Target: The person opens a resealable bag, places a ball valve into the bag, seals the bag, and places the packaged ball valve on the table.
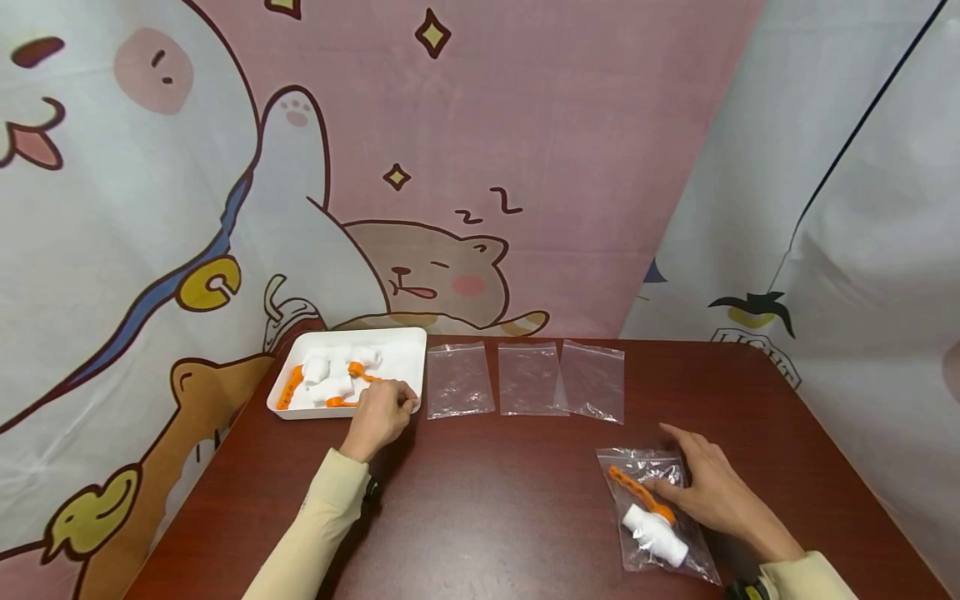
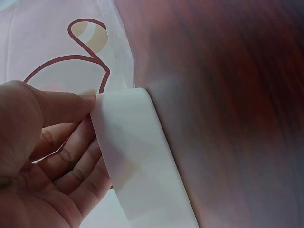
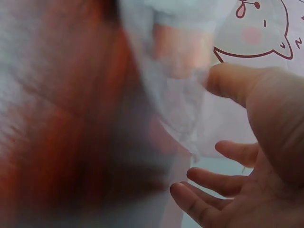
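My left hand (image 1: pixel 381 417) is at the front right corner of a white tray (image 1: pixel 408 354); in the left wrist view, thumb and fingers (image 2: pixel 66 107) pinch the tray's rim. In the tray lie white plastic pipe fittings (image 1: pixel 330 388) and orange handle-like pieces (image 1: pixel 290 388). On the right, my right hand (image 1: pixel 716 487) is spread beside a clear zip bag (image 1: pixel 630 554), its thumb over the bag's edge. Inside the bag are a white pipe fitting (image 1: pixel 654 535) and an orange handle-like piece (image 1: pixel 633 486). The bag looks blurred in the right wrist view.
Three flat clear zip bags (image 1: pixel 459 379) lie in a row along the back of the brown table (image 1: pixel 480 508), right of the tray; two of them overlap. Behind the table hangs a cartoon-printed cloth (image 1: pixel 585 167).
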A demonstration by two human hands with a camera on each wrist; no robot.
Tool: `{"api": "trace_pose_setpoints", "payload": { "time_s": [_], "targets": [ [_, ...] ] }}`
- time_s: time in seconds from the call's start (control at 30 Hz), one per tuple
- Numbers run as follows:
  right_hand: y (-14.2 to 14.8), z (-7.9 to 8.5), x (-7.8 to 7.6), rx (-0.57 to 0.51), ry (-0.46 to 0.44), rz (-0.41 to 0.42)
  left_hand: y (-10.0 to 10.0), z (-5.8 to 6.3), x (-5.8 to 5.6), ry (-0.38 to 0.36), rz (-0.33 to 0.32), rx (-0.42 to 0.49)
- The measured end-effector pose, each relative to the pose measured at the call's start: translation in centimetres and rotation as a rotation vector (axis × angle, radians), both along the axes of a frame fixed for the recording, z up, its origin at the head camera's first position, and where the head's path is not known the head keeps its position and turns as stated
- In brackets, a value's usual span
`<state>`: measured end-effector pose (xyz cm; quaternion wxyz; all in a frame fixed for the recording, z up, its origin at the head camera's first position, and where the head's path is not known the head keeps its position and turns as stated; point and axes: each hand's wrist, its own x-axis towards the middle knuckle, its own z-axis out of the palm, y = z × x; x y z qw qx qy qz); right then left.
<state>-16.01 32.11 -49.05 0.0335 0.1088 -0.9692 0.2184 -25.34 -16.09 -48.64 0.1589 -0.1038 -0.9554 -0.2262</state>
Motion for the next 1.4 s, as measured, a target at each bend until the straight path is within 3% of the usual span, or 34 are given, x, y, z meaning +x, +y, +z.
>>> {"api": "trace_pose_setpoints", "payload": {
  "time_s": [0.27,0.5,0.7,1.1,1.4],
  "targets": [
    [-0.6,1.9,-1.9,-0.009,0.101,0.064,0.1,0.1,0.0,0.024,-0.002,-0.006],
    [-2.0,3.1,-5.0,0.031,0.065,0.082,0.0,0.2,0.0,0.028,-0.011,-0.010],
    [-3.6,3.4,-8.1,0.081,0.014,0.145,-0.3,0.2,0.1,0.028,-0.002,-0.013],
    [-6.2,2.6,-13.0,0.096,-0.059,0.232,-0.3,-0.1,-0.2,0.039,-0.001,-0.011],
    [-6.2,0.7,-14.7,0.171,-0.182,0.235,-0.1,-0.2,-0.1,0.028,-0.008,-0.003]
  ]
}}
